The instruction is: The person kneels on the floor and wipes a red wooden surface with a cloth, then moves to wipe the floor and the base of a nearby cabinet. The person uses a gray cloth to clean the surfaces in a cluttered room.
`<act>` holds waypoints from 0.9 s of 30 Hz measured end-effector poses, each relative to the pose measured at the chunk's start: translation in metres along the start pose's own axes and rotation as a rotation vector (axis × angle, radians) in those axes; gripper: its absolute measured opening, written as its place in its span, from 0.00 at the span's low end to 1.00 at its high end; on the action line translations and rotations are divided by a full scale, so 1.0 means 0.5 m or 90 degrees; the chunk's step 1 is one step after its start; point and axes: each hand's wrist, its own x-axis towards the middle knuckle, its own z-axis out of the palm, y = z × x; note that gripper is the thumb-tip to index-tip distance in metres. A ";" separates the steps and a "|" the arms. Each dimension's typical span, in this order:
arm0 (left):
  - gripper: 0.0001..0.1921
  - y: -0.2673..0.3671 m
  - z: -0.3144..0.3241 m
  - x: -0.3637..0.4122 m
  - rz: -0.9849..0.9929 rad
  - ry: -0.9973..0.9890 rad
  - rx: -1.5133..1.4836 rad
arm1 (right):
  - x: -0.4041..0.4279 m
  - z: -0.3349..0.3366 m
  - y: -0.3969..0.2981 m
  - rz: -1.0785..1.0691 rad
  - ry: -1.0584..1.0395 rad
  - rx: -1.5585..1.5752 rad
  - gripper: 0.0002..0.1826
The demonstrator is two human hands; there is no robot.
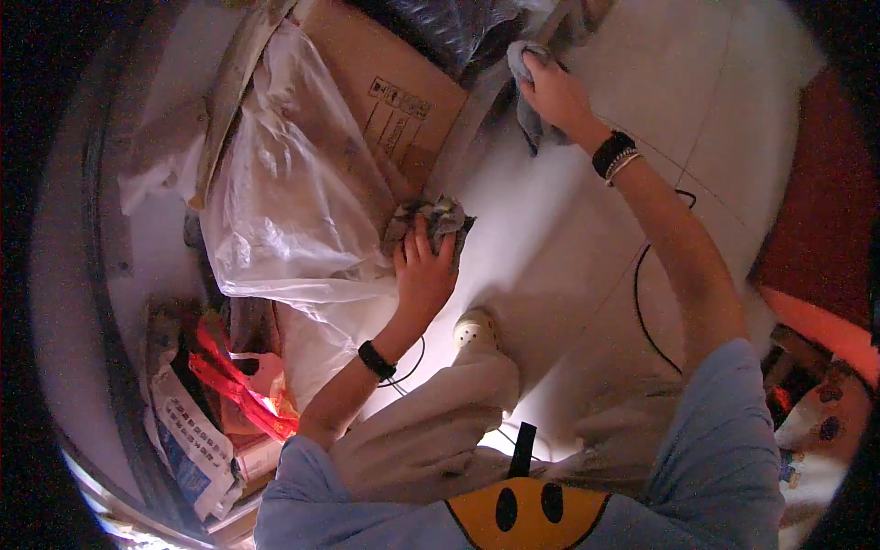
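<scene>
My left hand [425,275] rests with spread fingers on a crumpled grey-brown cloth [450,216], against the lower edge of a cardboard box [392,69] and beside a sheet of clear plastic [289,199]. Whether its fingers grip that cloth, I cannot tell. Farther up and to the right, my right hand [553,93] is closed on a grey cloth [526,55], part of which hangs below the fingers over the pale floor. Each wrist wears a black band, and the right one has a beaded bracelet too.
A black cable [639,295] curves over the tiled floor [584,261] at right. My clog [474,330] stands between the arms. Red-handled bags [240,385] and printed packages [189,426] lie at lower left. A dark red surface [825,206] edges the right side.
</scene>
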 end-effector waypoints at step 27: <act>0.23 0.002 0.002 0.001 0.021 0.050 0.019 | 0.000 0.026 -0.114 -0.217 -0.046 -0.075 0.10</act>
